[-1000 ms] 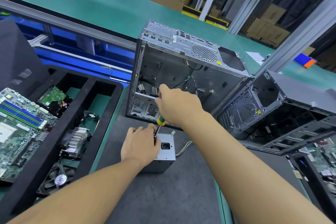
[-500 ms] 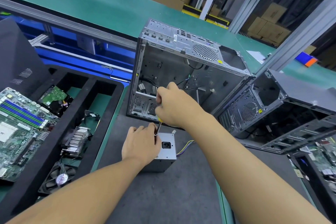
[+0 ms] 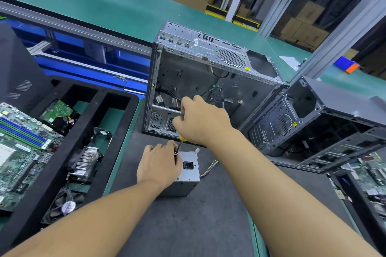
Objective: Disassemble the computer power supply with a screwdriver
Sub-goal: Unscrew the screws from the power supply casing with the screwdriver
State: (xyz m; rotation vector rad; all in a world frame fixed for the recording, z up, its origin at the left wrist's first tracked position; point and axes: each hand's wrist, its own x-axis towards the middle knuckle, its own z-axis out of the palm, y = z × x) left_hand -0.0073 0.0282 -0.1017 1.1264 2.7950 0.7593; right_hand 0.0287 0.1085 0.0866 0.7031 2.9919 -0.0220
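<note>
1. The right hand [image 3: 200, 123] grips the handle of the screwdriver [image 3: 180, 141]; its tip sits at the upper left corner of the power supply [image 3: 189, 171]. A tilted shaft may cam out and strip the hidden screw.
2. The left hand [image 3: 160, 165] clasps that corner beside the tip: a slip may stab its fingers.
3. The power supply stands on the grey mat [image 3: 188, 225]; side force may topple it.

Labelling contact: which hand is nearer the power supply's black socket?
Left. The left hand grips the power supply right beside the socket. The right hand is farther off, raised beyond the unit, its fingers gripping the screwdriver.
</note>
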